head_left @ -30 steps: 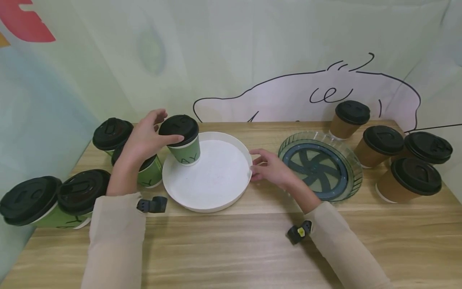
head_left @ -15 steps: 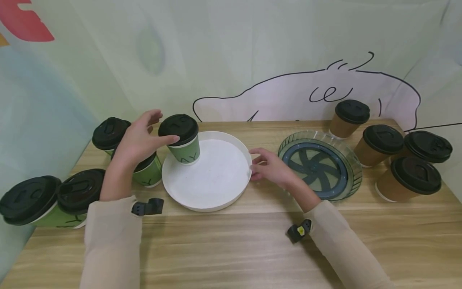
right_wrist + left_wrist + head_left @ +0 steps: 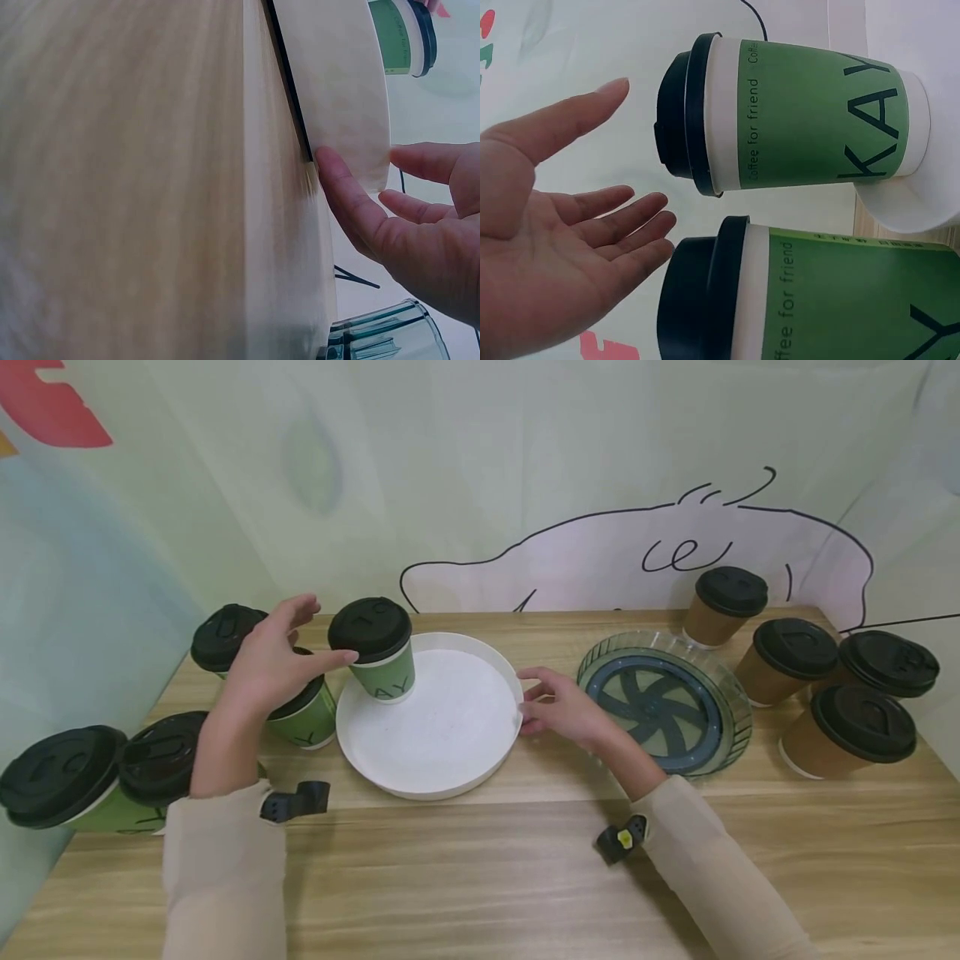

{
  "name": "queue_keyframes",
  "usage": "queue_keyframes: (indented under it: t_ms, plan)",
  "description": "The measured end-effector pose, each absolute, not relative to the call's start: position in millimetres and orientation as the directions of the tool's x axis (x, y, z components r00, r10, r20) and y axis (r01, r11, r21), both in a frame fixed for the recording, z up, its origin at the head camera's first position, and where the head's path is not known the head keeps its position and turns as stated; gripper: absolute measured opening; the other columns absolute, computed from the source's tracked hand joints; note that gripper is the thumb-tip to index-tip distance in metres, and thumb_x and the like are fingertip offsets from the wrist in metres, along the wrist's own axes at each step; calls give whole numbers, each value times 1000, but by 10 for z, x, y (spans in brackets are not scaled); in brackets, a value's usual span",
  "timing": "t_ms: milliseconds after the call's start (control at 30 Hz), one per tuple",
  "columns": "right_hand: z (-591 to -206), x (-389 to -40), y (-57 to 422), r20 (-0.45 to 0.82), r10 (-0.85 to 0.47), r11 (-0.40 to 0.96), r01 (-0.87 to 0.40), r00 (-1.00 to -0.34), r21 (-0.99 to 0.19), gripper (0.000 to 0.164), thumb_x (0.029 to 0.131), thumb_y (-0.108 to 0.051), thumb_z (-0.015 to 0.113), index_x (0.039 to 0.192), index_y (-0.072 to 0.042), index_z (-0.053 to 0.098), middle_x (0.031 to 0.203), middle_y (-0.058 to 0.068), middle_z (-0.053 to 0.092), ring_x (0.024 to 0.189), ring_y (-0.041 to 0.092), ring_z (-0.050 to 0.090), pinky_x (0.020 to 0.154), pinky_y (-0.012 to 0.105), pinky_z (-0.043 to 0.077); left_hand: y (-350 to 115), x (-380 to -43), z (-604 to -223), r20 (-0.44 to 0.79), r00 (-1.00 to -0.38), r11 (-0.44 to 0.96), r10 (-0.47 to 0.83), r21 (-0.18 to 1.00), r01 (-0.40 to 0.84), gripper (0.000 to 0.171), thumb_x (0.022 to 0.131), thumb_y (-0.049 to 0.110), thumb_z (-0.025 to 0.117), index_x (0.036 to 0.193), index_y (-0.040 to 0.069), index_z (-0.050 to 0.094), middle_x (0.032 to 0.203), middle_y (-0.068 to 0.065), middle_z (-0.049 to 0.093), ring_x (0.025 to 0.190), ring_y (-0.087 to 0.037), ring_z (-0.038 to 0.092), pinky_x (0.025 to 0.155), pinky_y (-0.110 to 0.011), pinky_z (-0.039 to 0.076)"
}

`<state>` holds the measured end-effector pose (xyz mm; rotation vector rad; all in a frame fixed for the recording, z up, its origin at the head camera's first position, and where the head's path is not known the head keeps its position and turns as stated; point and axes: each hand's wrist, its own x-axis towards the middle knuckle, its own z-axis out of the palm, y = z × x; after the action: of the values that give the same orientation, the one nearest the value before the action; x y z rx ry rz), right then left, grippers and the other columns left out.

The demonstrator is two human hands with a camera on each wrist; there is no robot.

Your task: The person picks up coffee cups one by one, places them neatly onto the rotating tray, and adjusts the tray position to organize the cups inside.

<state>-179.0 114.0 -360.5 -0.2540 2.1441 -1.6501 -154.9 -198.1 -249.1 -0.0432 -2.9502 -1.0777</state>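
Observation:
A green paper coffee cup (image 3: 386, 672) with a black lid stands upright on the left part of a round white tray (image 3: 442, 735). My left hand (image 3: 266, 668) is beside it, with thumb and fingers spread; the left wrist view shows a gap between this hand and the cup's lid (image 3: 686, 116). Another green cup (image 3: 307, 714) stands just left of the tray, partly behind the left hand. At the tray's right edge, my right hand (image 3: 558, 710) holds the side wall, one digit at the rim and another low on the wall (image 3: 349, 97).
More green lidded cups (image 3: 63, 777) stand at the left of the wooden table (image 3: 465, 877). To the right is a clear ribbed glass dish (image 3: 738, 739) with a blue pinwheel pattern. Several brown lidded cups (image 3: 787, 660) stand beyond it. A printed cloth backdrop (image 3: 480, 485) hangs behind.
My left hand has drawn left and slightly toward me, away from the cup on the tray. That cup, the tray and my right hand stay in place.

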Motion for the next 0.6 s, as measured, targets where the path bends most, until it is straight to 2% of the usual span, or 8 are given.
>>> queue_keyframes:
  t_ms: [433, 600]
  plan:
    - [-3606, -1790, 1142, -215, -389, 291, 102, -896, -951, 49, 90, 0, 53, 136, -6, 37, 114, 23, 47, 81, 27, 64, 72, 35, 54, -2124, -1401, -2501, 24, -1000, 701, -7, 713, 12, 87, 83, 27, 68, 146, 2, 12, 146, -22, 21, 133, -38, 19, 107, -48, 20]
    - [-3606, -1790, 1142, -221, -386, 299, 105, -896, -948, 49, 90, -1, 54, 136, -7, 37, 114, 22, 46, 81, 27, 64, 72, 35, 54, -2184, -1355, -2511, 36, -999, 699, -23, 715, 10, 86, 84, 29, 66, 146, 3, 12, 145, -24, 21, 132, -41, 19, 105, -51, 21]
